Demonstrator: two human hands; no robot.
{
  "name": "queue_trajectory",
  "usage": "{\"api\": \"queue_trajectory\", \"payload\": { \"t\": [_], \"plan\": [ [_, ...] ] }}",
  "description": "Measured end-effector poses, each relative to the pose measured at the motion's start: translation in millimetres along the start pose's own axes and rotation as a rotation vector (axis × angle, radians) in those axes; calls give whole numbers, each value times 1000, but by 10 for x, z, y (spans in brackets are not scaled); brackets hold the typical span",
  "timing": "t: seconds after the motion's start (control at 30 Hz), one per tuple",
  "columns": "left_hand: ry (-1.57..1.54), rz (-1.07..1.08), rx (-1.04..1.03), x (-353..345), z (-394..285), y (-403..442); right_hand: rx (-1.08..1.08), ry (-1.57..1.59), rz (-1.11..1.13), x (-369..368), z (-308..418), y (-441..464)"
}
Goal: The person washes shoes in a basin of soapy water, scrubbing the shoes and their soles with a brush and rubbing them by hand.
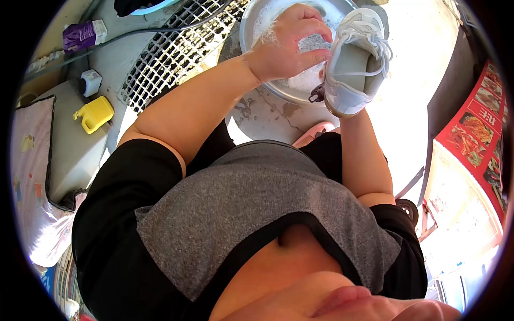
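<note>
My left hand point(292, 45), wet with suds, is held over a metal basin point(244, 32) of foamy water. Its fingers are curved, with the thumb apart from them and nothing between, close beside a white shoe point(349, 88). The shoe is held up at the basin's right side, its opening facing me and its white laces loose. My right hand point(352, 119) holds it from behind and below; most of that hand is hidden by the shoe. A small dark brown object point(317, 94) shows at the shoe's left side; I cannot tell what it is.
A white plastic grid point(160, 67) lies left of the basin, crossed by a dark hose point(144, 31). Further left are a yellow jug point(97, 114), a white bottle point(91, 83) and a purple package point(80, 36). A red printed panel point(476, 125) stands at the right. A pink slipper point(313, 134) shows below the basin.
</note>
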State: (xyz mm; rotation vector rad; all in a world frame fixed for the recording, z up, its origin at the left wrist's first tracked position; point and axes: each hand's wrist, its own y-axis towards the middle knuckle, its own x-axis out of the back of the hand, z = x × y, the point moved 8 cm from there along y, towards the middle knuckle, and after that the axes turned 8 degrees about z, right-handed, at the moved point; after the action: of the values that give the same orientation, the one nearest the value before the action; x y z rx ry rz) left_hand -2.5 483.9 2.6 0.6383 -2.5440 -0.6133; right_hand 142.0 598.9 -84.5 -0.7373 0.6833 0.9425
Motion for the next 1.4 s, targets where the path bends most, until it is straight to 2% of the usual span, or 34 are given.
{"api": "queue_trajectory", "payload": {
  "t": [0.17, 0.2, 0.3, 0.4, 0.43, 0.53, 0.63, 0.73, 0.8, 0.83, 0.87, 0.9, 0.93, 0.97, 1.0, 1.03, 1.07, 1.1, 1.13, 1.17, 1.23, 1.4],
  "plan": [
    [-28, 3, 49, 66, -191, 58, -6, 187, 96, -22, -205, 69],
    [5, 20, 84, 86, -219, 72, 17, 78, 71, -174, -209, 47],
    [108, 31, 115, 68, -233, 72, -22, 13, 66, -184, -275, 35],
    [254, 13, 102, 114, -281, 97, -28, -138, 40, 65, -417, 83],
    [308, 4, 99, 133, -301, 101, -48, -103, -3, 138, -465, 101],
    [457, 108, 191, 48, -139, 7, -115, 102, 63, -47, -516, 57],
    [490, 187, 45, -60, -102, -26, -127, 116, 142, -131, -516, 13],
    [456, 79, -129, -60, -211, -56, -20, -382, 131, -153, -474, 88],
    [270, 52, 22, -17, -96, -31, 11, -663, 70, -160, -419, 105],
    [174, 40, 93, 1, -51, -12, -12, -542, 90, -169, -423, 106],
    [53, 36, 294, 27, 99, -5, -37, -421, 105, -178, -427, 106],
    [-68, 31, 497, 64, 223, -19, -89, -83, 171, -230, -462, 103],
    [-190, 25, 701, 61, 347, -94, -94, -95, 173, -254, -458, 102],
    [-112, -18, 612, 113, 298, -75, -99, -107, 175, -278, -454, 100],
    [-35, -61, 523, 152, 254, -74, -58, -472, 112, -279, -414, 104],
    [43, -103, 433, 190, 202, -59, -81, -449, 69, -236, -431, 97],
    [115, -89, 241, 169, 71, 15, -102, -425, 25, -194, -449, 88],
    [185, -74, 50, 122, -65, 76, -186, -13, 5, -122, -556, 57],
    [255, -59, -141, 65, -213, 93, -246, 181, 4, -100, -619, 26],
    [248, -19, -180, 7, -241, 98, -309, 373, -13, -79, -680, -11],
    [236, 63, -255, -100, -299, 78, -399, 321, -8, -118, -729, -74],
    [240, 152, -205, -138, -253, 27, -466, 170, -55, -49, -694, -191]
  ]
}}
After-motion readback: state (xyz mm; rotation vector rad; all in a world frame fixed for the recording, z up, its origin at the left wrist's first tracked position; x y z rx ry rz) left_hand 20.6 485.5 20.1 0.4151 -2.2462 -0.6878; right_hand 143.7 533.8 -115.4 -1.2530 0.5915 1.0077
